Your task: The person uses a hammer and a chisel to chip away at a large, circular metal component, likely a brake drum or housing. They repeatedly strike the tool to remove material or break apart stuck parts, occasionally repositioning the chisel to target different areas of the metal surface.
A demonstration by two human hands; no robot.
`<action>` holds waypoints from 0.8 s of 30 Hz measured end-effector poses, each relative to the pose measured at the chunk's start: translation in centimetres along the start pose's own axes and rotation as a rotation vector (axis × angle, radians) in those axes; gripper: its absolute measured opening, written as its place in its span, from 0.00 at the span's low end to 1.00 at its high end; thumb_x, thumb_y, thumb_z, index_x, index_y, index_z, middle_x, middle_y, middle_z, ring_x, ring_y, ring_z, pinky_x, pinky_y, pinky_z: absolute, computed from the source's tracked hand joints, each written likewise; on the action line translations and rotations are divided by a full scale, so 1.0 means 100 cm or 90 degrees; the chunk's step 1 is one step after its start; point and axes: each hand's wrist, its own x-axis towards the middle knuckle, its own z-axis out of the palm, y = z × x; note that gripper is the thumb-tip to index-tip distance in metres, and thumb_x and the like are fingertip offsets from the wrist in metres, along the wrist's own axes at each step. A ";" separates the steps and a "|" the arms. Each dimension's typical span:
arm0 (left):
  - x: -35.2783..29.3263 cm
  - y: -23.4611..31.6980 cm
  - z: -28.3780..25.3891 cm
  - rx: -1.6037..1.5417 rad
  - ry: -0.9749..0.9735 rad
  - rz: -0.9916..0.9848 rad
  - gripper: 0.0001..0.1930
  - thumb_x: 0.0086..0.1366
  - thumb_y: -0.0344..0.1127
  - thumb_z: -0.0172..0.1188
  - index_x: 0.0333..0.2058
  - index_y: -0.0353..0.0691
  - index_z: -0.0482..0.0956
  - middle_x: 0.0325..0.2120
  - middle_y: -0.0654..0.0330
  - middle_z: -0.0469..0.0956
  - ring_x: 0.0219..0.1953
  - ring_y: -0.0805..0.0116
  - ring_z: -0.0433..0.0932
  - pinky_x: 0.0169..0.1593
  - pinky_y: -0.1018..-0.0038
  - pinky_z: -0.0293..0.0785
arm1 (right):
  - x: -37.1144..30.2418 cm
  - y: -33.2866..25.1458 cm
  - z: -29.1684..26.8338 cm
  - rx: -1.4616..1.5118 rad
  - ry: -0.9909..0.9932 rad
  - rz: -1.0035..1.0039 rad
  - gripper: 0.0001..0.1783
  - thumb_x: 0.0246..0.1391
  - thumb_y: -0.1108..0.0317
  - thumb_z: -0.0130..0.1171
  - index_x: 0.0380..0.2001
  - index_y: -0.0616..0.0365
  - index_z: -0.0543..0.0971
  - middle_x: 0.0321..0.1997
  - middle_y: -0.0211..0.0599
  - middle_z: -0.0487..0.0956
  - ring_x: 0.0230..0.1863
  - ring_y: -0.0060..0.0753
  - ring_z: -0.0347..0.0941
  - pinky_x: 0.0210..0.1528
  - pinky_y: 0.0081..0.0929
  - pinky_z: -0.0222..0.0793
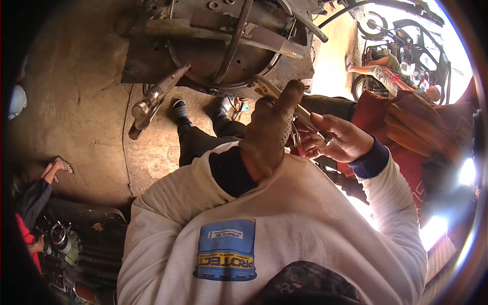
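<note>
In front of my chest both hands hold a pair of locking pliers [305, 118], its jaw end up against the lower edge of a rusty metal panel [175, 53]. My left hand [269, 133], in a worn, dotted work glove, is closed round the pliers near the jaw; the glove hides most of its fingers. My bare right hand [341, 136] grips the handle end, by the adjusting screw, with thumb and fingers. A second pair of locking pliers [158, 96] is clamped on the panel's edge to the left. Curved rods and a flat bar cross the panel.
Below the panel is a stained concrete floor [86, 112]. Red-brown cloth [406, 132] hangs close at my right. A person sits by a motorcycle [381, 56] at the far right. Another person's legs [48, 175] show at the left, near a dark seat-like surface [94, 229].
</note>
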 end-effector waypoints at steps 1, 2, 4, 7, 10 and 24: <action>0.003 -0.002 -0.003 0.042 0.003 0.028 0.20 0.68 0.55 0.56 0.41 0.42 0.73 0.30 0.62 0.75 0.31 0.71 0.76 0.34 0.74 0.72 | 0.001 -0.003 0.002 0.000 0.015 0.012 0.26 0.66 0.45 0.44 0.52 0.56 0.73 0.43 0.33 0.80 0.44 0.30 0.77 0.49 0.34 0.69; 0.005 -0.002 -0.006 0.047 -0.005 0.030 0.19 0.68 0.54 0.56 0.42 0.43 0.73 0.31 0.62 0.75 0.32 0.71 0.76 0.35 0.74 0.73 | 0.002 -0.005 0.000 0.003 0.011 0.015 0.25 0.65 0.47 0.45 0.52 0.56 0.74 0.43 0.34 0.80 0.43 0.30 0.77 0.48 0.34 0.69; 0.008 -0.003 -0.011 0.018 -0.034 0.008 0.18 0.69 0.52 0.55 0.43 0.43 0.73 0.32 0.62 0.76 0.34 0.70 0.76 0.36 0.73 0.74 | 0.004 -0.001 -0.007 0.013 -0.014 0.013 0.24 0.64 0.49 0.46 0.50 0.57 0.74 0.42 0.34 0.80 0.41 0.30 0.77 0.48 0.33 0.70; 0.006 0.000 -0.014 -0.010 -0.043 -0.030 0.17 0.70 0.51 0.54 0.45 0.44 0.73 0.34 0.61 0.76 0.35 0.70 0.77 0.35 0.71 0.76 | 0.009 0.008 -0.009 0.016 0.005 -0.011 0.22 0.64 0.52 0.46 0.48 0.58 0.75 0.40 0.35 0.79 0.40 0.29 0.76 0.46 0.31 0.70; 0.001 0.006 -0.006 -0.057 -0.016 -0.054 0.17 0.70 0.51 0.54 0.45 0.43 0.73 0.34 0.61 0.76 0.34 0.70 0.77 0.32 0.71 0.76 | 0.009 0.005 0.001 0.028 0.052 -0.006 0.19 0.63 0.56 0.48 0.46 0.60 0.76 0.38 0.35 0.78 0.39 0.27 0.74 0.45 0.29 0.69; 0.002 0.002 -0.014 0.095 -0.029 0.026 0.19 0.70 0.49 0.54 0.44 0.37 0.72 0.27 0.58 0.75 0.23 0.71 0.74 0.27 0.75 0.73 | 0.008 -0.003 0.009 -0.044 -0.034 0.012 0.14 0.56 0.61 0.59 0.39 0.59 0.76 0.34 0.31 0.77 0.39 0.23 0.71 0.47 0.24 0.65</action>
